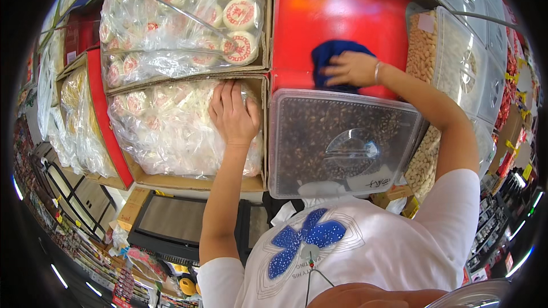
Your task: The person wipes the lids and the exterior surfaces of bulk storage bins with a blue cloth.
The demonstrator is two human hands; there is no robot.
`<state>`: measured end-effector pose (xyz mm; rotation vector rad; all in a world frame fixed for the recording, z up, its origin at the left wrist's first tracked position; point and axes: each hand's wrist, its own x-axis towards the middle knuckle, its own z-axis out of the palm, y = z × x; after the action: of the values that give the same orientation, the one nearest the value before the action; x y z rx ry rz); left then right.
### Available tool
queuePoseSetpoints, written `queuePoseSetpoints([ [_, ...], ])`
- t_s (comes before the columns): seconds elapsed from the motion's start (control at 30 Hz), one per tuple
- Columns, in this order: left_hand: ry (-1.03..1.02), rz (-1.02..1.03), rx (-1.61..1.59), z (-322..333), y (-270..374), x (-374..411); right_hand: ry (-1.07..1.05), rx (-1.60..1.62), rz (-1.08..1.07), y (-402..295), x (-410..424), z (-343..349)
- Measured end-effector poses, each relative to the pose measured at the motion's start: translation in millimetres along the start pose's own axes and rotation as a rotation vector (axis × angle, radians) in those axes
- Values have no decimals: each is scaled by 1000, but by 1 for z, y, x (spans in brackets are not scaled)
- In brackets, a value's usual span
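My right hand [353, 68] presses a dark blue cloth [329, 53] against a bright red flat surface [308, 21]; hand and cloth are slightly blurred. A metal bangle circles that wrist. My left hand [234, 113] rests, palm down, on clear plastic over round pale cakes [158, 124] in a cardboard box, its fingertips near the box's far edge. Just below the red surface lies a lidded clear plastic bin [299, 136] of dark seeds or nuts. Behind the left hand, a second cardboard box holds bagged round pale cakes [241, 13] with red stamps.
To the right stand clear bins of shelled nuts [419, 55] and pale nuts or beans [424, 173]. At the left is a red-edged box of yellowish bagged goods [79, 115]. A thin metal rod [180, 10] crosses above the far cakes. Dark-framed equipment [171, 218] stands below.
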<state>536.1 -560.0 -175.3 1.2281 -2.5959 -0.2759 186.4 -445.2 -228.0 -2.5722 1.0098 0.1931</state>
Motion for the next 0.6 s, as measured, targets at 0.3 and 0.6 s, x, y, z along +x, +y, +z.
queuePoseSetpoints([
  [0.3,-18,0,13,1,-2,1,323,-94,-160,4,114,20],
  [0.6,-9,-8,21,4,-3,3,663,-46,685,94,11,-13],
])
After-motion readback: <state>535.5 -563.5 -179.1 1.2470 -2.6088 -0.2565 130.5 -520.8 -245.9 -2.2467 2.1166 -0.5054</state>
